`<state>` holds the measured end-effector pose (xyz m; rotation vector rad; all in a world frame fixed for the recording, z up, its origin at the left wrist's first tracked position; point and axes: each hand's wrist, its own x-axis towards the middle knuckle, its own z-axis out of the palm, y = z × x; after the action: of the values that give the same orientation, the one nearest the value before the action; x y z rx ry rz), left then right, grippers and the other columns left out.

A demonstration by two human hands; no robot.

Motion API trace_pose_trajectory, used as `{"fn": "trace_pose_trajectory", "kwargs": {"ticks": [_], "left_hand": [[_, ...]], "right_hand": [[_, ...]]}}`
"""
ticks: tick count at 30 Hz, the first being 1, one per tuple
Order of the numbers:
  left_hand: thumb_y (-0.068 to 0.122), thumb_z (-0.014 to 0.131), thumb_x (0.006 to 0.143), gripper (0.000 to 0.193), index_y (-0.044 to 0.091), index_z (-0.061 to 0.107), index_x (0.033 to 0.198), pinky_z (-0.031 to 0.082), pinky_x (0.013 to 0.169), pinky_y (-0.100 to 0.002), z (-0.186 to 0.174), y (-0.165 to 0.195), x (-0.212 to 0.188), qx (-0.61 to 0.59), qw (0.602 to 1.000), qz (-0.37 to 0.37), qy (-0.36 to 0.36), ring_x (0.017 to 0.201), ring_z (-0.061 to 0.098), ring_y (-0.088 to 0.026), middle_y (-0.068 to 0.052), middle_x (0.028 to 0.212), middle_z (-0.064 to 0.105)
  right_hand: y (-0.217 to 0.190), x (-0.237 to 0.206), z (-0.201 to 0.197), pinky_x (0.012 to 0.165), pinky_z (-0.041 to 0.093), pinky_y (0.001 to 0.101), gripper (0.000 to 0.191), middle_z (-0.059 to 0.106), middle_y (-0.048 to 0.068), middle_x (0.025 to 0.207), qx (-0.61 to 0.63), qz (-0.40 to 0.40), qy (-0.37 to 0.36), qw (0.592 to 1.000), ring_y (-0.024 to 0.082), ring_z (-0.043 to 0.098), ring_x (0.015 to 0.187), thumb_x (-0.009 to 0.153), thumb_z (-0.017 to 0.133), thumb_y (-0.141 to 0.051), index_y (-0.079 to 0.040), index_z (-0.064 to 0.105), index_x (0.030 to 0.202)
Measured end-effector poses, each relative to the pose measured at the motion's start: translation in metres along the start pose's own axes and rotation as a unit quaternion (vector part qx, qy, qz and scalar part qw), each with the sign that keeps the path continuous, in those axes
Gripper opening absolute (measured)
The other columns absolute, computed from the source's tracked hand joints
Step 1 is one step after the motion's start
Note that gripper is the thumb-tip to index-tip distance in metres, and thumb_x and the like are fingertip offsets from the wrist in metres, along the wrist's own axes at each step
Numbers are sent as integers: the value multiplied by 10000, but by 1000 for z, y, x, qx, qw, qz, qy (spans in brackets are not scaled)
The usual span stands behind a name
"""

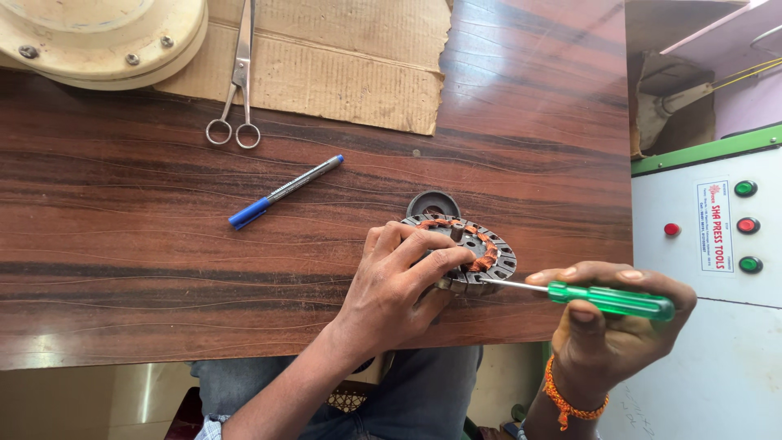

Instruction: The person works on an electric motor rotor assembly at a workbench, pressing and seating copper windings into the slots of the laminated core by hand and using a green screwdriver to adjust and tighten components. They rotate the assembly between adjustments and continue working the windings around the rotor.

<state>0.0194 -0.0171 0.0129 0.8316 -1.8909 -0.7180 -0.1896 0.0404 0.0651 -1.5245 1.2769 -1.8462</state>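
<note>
So the stator (pixel 471 248) is a round, dark grey metal ring with slots all the way round its edge and reddish copper windings looped in a circle on top. There's a dark round bit poking out behind it, on the far side, can't really tell what that is. It sits on the wood-grain counter (pixel 122 236), right near the front edge, just about in front of the person.

The left hand (pixel 399 281) is on top of it from the near side, fingers curled over the rim and clamped on it, thumb side pressing along the front edge. So the stator is mostly under and just beyond that hand, with the far half showing past the fingertips.

The right hand (pixel 615 322) is off to the right, past the counter edge, closed round a green-handled screwdriver (pixel 607 299). The metal shaft runs left from the hand and the tip touches the stator's near-right edge, right next to the left fingers. There's an orange thread band on that wrist.

Further back on the counter: a blue-capped pen (pixel 283 192), a pair of scissors (pixel 238 90) lying partly on a sheet of cardboard (pixel 350 57), and a cream round housing (pixel 106 37) in the far left corner. A white control box (pixel 700 350) with red and green buttons stands to the right.
</note>
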Motion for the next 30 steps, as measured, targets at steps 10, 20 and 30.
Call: {"fn": "trace_pose_trajectory", "kwargs": {"ticks": [10, 20, 30], "left_hand": [[90, 811, 740, 546, 192, 666, 1256, 408, 1023, -436, 1, -5, -1, 1, 1000, -4, -15, 1140, 554, -219, 43, 1206, 626], [83, 791, 728, 554, 207, 669, 1254, 407, 1020, -436, -1, -4, 1, -4, 1000, -5, -14, 1134, 560, -215, 44, 1193, 633], [90, 829, 736, 549, 208, 662, 1246, 412, 1006, -437, -2, -2, 2, -9, 1000, -7, -15, 1139, 565, -221, 45, 1205, 635]], "right_hand": [[5, -12, 2, 826, 629, 466, 451, 699, 198, 982, -29, -35, -2, 999, 248, 760, 892, 1031, 858, -201, -48, 472, 1208], [4, -9, -11, 756, 626, 398, 366, 651, 260, 1117, -138, -188, -145, 962, 397, 757, 1006, 990, 721, -87, -18, 400, 1151], [10, -9, -24, 777, 627, 426, 260, 704, 178, 1002, -63, -98, 24, 993, 239, 774, 873, 1025, 767, -179, -18, 583, 1114]]}}
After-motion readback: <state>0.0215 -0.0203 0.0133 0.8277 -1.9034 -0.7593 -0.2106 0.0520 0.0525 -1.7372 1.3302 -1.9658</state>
